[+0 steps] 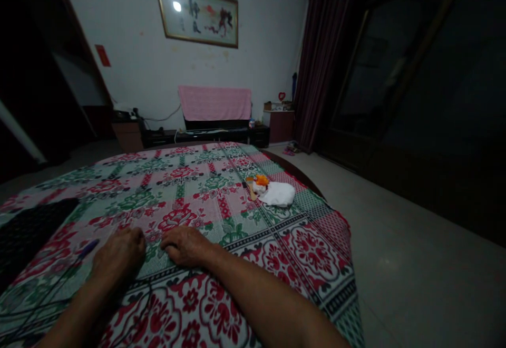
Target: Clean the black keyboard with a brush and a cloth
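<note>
My left hand [119,251] rests on the patterned tablecloth [221,208], its fingers curled in and partly hidden by the back of the hand. To its right, a small gap apart, my right hand [186,245] lies on the same cloth with its fingers bent down. Nothing shows in either hand. Just left of my left hand is a slim purple item [87,249], perhaps a plug, at the end of a dark cable. Thin black cables [148,290] run under and around my left forearm.
A black keyboard-like object [37,229] lies at the table's left. Toward the right edge sit a white cloth or tissue [280,194] and a small orange item [261,180]. Beyond the table, a pink cloth [215,103] covers something on a low black cabinet [259,136].
</note>
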The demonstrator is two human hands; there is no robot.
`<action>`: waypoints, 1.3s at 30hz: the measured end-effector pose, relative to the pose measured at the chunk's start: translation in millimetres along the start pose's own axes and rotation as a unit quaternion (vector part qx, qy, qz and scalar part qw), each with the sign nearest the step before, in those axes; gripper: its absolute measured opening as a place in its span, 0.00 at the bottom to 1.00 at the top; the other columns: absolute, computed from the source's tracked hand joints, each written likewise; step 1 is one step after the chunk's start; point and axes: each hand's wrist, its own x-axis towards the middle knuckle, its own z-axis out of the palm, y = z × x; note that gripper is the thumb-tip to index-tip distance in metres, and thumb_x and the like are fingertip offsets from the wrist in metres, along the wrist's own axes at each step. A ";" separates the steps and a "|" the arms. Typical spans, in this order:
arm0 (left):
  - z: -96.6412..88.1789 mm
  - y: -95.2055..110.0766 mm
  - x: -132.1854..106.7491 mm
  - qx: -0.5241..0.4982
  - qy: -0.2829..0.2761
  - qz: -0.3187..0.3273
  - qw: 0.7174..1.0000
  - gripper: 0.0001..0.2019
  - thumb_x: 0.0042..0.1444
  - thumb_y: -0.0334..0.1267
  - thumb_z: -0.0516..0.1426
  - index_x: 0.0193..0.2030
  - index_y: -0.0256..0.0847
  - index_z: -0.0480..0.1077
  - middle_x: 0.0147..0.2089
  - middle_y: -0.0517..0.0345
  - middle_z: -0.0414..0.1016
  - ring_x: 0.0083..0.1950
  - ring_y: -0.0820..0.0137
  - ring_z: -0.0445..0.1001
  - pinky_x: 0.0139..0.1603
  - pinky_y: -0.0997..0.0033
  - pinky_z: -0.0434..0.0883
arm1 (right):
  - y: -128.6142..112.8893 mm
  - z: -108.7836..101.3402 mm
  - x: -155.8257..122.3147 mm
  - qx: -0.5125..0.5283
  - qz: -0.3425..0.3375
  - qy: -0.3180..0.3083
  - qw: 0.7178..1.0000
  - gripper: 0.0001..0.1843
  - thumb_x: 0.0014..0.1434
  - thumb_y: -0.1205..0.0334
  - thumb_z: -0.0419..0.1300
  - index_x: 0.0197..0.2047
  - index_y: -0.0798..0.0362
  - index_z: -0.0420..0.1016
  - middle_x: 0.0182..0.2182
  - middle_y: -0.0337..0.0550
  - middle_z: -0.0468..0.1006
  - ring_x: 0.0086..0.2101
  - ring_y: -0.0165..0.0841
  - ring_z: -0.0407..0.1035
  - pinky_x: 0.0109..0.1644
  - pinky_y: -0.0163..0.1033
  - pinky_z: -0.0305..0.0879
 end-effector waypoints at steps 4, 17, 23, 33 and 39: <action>1.3 10.4 7.4 0.038 0.034 -0.026 0.998 0.17 0.56 0.39 0.42 0.35 0.33 0.70 0.37 0.40 0.71 0.38 0.55 0.70 0.34 0.62 0.64 | 0.0 -0.9 -0.1 -0.006 -0.002 -0.008 1.000 0.10 0.52 0.71 0.54 0.37 0.55 0.74 0.40 0.42 0.77 0.43 0.31 0.68 0.49 0.32 0.59; 14.6 0.6 21.9 -0.041 0.054 -0.052 0.996 0.18 0.55 0.41 0.43 0.31 0.41 0.73 0.37 0.47 0.73 0.39 0.58 0.69 0.35 0.64 0.64 | 2.9 -4.3 6.7 0.039 0.141 0.048 0.988 0.03 0.50 0.68 0.58 0.25 0.53 0.68 0.26 0.37 0.70 0.31 0.29 0.64 0.37 0.32 0.58; 14.2 4.3 21.0 -0.043 0.070 -0.068 0.994 0.17 0.55 0.41 0.44 0.35 0.41 0.73 0.39 0.48 0.73 0.44 0.59 0.69 0.39 0.65 0.65 | 1.6 -6.8 5.7 0.074 0.142 0.079 0.984 0.03 0.53 0.65 0.56 0.29 0.53 0.66 0.26 0.35 0.68 0.29 0.26 0.61 0.34 0.30 0.55; 11.9 10.9 15.8 -0.061 0.103 -0.089 0.989 0.14 0.57 0.36 0.46 0.37 0.38 0.73 0.41 0.48 0.71 0.48 0.62 0.66 0.48 0.66 0.63 | 5.1 -10.3 8.7 0.156 0.160 0.095 0.970 0.09 0.56 0.59 0.52 0.28 0.53 0.67 0.21 0.34 0.65 0.24 0.26 0.59 0.28 0.30 0.54; 14.9 10.7 15.2 -0.081 0.111 -0.092 0.986 0.14 0.57 0.37 0.46 0.38 0.38 0.72 0.42 0.48 0.71 0.48 0.62 0.66 0.46 0.65 0.64 | 4.7 -11.4 9.0 0.135 0.157 0.105 0.973 0.13 0.59 0.58 0.47 0.32 0.53 0.71 0.23 0.37 0.69 0.25 0.27 0.63 0.31 0.31 0.57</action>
